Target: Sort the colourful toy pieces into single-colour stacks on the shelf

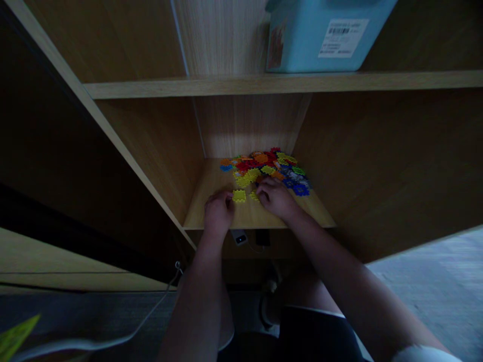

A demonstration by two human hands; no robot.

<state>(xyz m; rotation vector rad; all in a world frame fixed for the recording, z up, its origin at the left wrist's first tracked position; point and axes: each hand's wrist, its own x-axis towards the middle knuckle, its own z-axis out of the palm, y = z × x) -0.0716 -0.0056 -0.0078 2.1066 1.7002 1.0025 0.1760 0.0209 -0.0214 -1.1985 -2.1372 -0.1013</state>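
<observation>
On the lower shelf board, my left hand [219,208] has its fingers curled together at the left edge of a yellow square interlocking building piece [239,196] with notched edges. That piece lies flat or nearly so. Just right of it, a second yellow building piece [254,195] is partly hidden by my right hand [275,197], whose bent fingers close at its right side. Behind both hands spreads a pile of building pieces [260,160] in red, orange, yellow, green and blue. My right fingertips are close to the pile's front.
A light-blue plastic box [302,45] with a white label stands on the upper shelf [226,86]. Wooden side walls enclose the compartment. Beneath the shelf board sits a small white device [239,237]. A white cable [151,314] runs at lower left.
</observation>
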